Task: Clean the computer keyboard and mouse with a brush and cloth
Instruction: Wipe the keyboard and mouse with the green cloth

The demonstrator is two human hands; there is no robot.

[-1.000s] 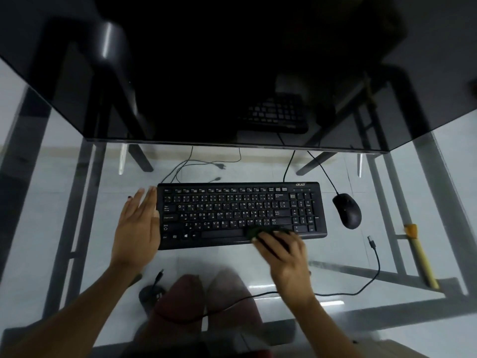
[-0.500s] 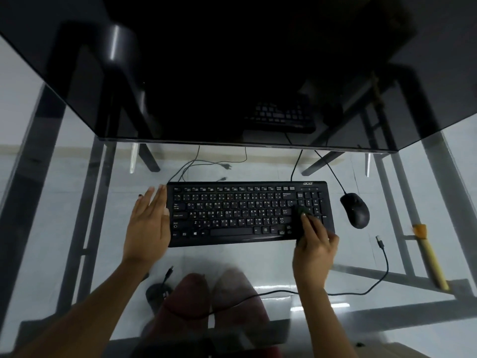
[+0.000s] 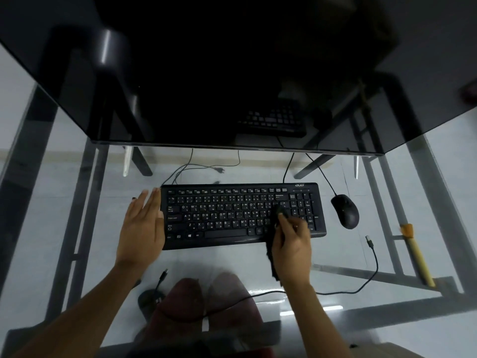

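Wiping keyboard [image 3: 241, 214] keys with dark cloth [image 3: 274, 229].
Right hand [image 3: 290, 245] pinching cloth over right-side keys; left hand [image 3: 143, 224] flat, bracing left edge. Next: probably wiping onward; mouse [image 3: 345, 211] right of right hand, untouched.

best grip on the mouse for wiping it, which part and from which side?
Probably from above, over the hump of the mouse, pinching its two long flanks. It lies flat on the glass desk, right of the keyboard, narrow end and cable pointing away, nothing beside it. The right hand, now holding the cloth, is nearest.
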